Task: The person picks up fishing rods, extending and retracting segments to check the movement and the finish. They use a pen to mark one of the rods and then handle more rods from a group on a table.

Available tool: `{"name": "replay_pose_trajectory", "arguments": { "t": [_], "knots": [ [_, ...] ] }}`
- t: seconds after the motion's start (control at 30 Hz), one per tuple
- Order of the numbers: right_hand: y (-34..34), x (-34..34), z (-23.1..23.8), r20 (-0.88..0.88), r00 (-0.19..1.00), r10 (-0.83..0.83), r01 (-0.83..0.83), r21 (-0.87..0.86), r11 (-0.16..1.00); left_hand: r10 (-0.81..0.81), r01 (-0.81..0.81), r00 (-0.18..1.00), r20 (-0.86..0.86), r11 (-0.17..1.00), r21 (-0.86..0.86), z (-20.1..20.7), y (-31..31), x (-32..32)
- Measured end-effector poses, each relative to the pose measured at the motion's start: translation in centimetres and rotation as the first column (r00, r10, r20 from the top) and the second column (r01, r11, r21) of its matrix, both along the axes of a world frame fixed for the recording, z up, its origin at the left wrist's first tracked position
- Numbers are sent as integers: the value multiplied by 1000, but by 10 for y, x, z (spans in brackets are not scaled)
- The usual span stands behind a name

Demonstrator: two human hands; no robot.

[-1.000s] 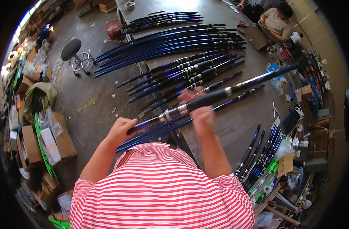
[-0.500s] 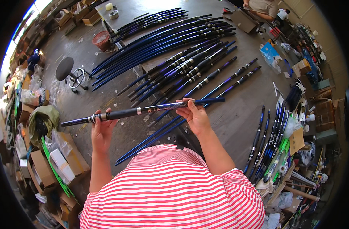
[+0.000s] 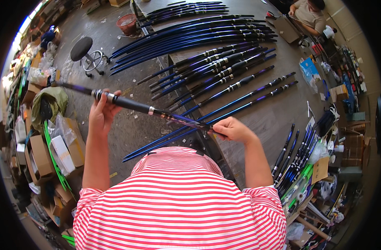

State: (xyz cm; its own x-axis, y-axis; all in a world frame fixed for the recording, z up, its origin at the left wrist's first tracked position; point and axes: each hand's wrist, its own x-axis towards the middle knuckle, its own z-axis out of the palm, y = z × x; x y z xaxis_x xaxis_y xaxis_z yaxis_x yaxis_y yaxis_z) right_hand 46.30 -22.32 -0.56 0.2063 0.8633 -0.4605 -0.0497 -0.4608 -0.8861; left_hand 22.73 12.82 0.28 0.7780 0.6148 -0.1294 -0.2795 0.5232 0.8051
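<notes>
Rod [image 3: 133, 104] in both hands [image 3: 101, 111] [image 3: 234, 130], slant now opposite to before

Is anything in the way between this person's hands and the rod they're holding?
Nothing visible: the left hand is directly on the rod, and the right hand grips it near one end.

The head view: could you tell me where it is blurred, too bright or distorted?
In the head view, the held rod blurs toward its left tip; glare whitens the upper-left rim; the long blue rods bow, probably from the fisheye lens.
</notes>
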Motion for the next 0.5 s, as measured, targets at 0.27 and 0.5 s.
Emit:
{"name": "replay_pose_trajectory", "arguments": {
  "t": [0.27,0.5],
  "knots": [
    [24,-63,0,-154,933,-326,360,448,818,-148,105,968,203,973,206,74,-76,66],
    [67,-65,39,-85,871,-484,346,806,481,-604,522,787,127,541,-660,7,-195,97]
  ]
}}
